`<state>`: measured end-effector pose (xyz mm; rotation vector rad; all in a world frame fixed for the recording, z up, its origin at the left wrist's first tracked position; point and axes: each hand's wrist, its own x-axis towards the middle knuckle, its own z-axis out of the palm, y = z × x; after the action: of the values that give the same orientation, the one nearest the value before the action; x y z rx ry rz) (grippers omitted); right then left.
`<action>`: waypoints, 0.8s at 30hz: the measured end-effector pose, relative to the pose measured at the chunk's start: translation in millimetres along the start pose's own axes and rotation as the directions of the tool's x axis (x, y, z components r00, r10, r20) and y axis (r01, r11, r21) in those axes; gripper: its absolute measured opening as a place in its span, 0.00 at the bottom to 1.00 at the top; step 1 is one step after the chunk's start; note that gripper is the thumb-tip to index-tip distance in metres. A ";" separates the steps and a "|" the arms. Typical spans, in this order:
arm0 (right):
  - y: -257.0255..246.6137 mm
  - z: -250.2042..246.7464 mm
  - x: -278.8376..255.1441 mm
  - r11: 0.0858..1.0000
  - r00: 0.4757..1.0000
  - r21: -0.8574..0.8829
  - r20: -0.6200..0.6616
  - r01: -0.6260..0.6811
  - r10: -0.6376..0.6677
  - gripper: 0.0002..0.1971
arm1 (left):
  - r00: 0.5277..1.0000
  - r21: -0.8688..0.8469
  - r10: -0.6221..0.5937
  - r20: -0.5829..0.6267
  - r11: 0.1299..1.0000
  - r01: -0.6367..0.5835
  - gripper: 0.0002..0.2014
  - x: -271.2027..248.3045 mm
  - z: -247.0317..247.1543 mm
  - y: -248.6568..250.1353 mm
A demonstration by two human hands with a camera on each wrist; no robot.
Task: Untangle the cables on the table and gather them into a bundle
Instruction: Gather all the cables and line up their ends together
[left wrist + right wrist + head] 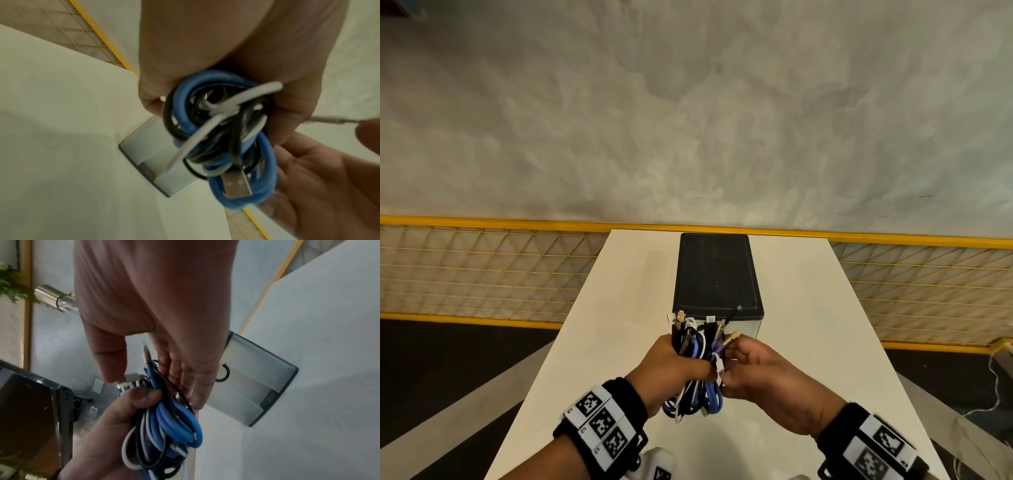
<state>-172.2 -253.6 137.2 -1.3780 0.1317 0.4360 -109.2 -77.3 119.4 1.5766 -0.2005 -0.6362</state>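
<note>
A bundle of blue, black and white cables (698, 377) is held above the white table (808, 325), plugs sticking up at its top. My left hand (681, 359) grips the bundle's middle in a fist, and its loops and a USB plug hang below in the left wrist view (222, 138). My right hand (736, 366) is against the bundle's right side. In the right wrist view its fingers (185, 382) lie fairly straight along the cables (170, 418) and the thumb touches a metal plug (131, 376). A gold-tipped plug (732, 337) pokes out above the right fingers.
A box with a black lid (717, 274) and translucent walls (257, 378) stands on the table just beyond the hands. Yellow mesh fencing (482, 267) runs behind the table. A thin white cord (993, 387) lies on the floor at the right.
</note>
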 end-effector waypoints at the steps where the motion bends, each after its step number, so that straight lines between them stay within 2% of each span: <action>1: -2.3 0.8 0.2 1.000 1.000 -0.004 0.007 0.013 -0.013 0.25 | 1.000 -0.033 0.012 -0.021 0.999 -0.012 0.15 -0.6 1.7 -1.2; 5: -11.4 15.9 1.4 0.997 0.996 -0.064 0.080 0.048 -0.043 0.28 | 0.987 -0.174 0.045 -0.153 0.982 -0.072 0.16 1.9 9.7 -9.7; 7: -15.6 22.1 4.5 0.992 0.996 -0.126 0.084 0.027 -0.017 0.30 | 0.984 -0.187 0.047 -0.174 0.979 -0.080 0.15 3.4 11.4 -11.2; 12: -19.9 27.5 13.5 0.979 0.999 -0.204 0.052 0.004 0.006 0.30 | 0.980 -0.207 0.076 -0.185 0.972 -0.114 0.19 0.7 12.8 -11.2; 17: -12.1 28.8 14.8 0.969 1.000 -0.246 0.008 -0.012 0.014 0.28 | 0.968 -0.153 0.116 -0.223 0.976 -0.153 0.16 -1.4 15.4 -11.8; 21: -6.8 29.6 12.1 0.972 0.999 -0.234 0.042 -0.024 0.034 0.33 | 0.982 -0.133 0.069 -0.176 0.987 -0.094 0.17 -0.9 7.7 -12.1; 24: -9.5 28.5 11.9 0.974 0.996 -0.217 0.051 -0.057 0.069 0.29 | 0.987 -0.119 0.032 -0.157 0.992 -0.051 0.17 1.9 1.8 -16.1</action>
<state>-162.4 -224.6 147.6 -1.5758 0.0822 0.5557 -112.5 -77.8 103.4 1.4920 -0.0760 -0.4822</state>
